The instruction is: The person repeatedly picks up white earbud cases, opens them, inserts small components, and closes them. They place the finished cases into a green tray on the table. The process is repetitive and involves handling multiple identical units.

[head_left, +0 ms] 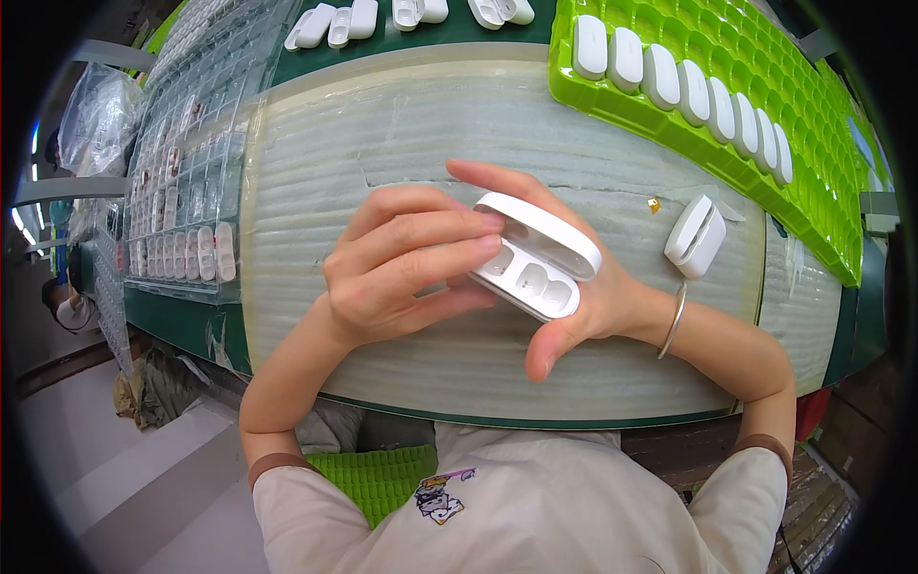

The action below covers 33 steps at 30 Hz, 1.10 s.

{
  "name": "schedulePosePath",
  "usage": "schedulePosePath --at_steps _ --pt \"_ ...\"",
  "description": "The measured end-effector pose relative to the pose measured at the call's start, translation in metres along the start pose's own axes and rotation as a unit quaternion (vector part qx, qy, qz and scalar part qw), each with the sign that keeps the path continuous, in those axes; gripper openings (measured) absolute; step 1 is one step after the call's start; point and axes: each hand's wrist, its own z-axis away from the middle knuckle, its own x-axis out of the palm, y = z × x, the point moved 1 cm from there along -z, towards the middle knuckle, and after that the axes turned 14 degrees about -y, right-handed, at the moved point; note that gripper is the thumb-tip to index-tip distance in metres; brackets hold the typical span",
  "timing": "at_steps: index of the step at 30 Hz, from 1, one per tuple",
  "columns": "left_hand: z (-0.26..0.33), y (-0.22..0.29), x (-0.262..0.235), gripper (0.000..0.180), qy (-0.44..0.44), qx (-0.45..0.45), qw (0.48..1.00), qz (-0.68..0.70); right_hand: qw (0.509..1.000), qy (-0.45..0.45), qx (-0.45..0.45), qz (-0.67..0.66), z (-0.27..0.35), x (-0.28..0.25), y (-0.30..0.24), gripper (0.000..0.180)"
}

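Observation:
A white earbud charging case (535,282) is held over the middle of the table, its lid raised and its moulded wells bare of earbuds. My right hand (602,292) cups it from behind and from the right, thumb sticking out below its near end. The fingertips of my left hand (392,263) pinch its left end, by the lid and the hinge side. To the right of my right wrist, a second white case (696,237) lies on the mat with its lid slightly ajar.
A green moulded tray (660,120) at the far right bears a row of closed white cases (719,107). Opened cases (406,11) line the far edge. Clear plastic trays (196,124) with small parts (206,253) stand at left. A small gold-coloured scrap (654,205) lies on the mat (325,143).

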Motion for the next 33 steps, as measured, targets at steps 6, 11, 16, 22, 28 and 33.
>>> schedulePosePath --at_steps 6,11,16,22,28,33 --pt "-0.002 0.005 0.014 0.050 0.067 -0.020 0.995 -0.068 0.977 0.054 0.026 -0.203 -0.001 0.009 -0.001 0.115" --pt "-0.001 0.005 0.009 0.045 0.043 0.002 0.996 -0.077 0.995 0.021 0.005 -0.101 0.000 0.004 0.000 0.113" --pt "-0.004 0.006 0.012 0.042 0.057 -0.004 0.992 -0.115 0.995 0.026 0.015 -0.094 0.000 0.004 0.002 0.114" --pt "-0.005 0.007 0.008 0.046 0.070 -0.060 0.988 -0.124 0.992 0.090 0.027 -0.083 -0.003 0.003 -0.003 0.086" --pt "-0.009 0.026 0.005 0.035 0.067 -0.182 0.976 -0.097 0.822 0.154 -0.047 0.547 -0.016 -0.012 -0.044 0.031" --pt "-0.015 0.033 0.011 0.036 0.082 -0.170 0.978 -0.086 0.838 0.192 -0.075 0.504 -0.023 -0.005 -0.029 0.034"
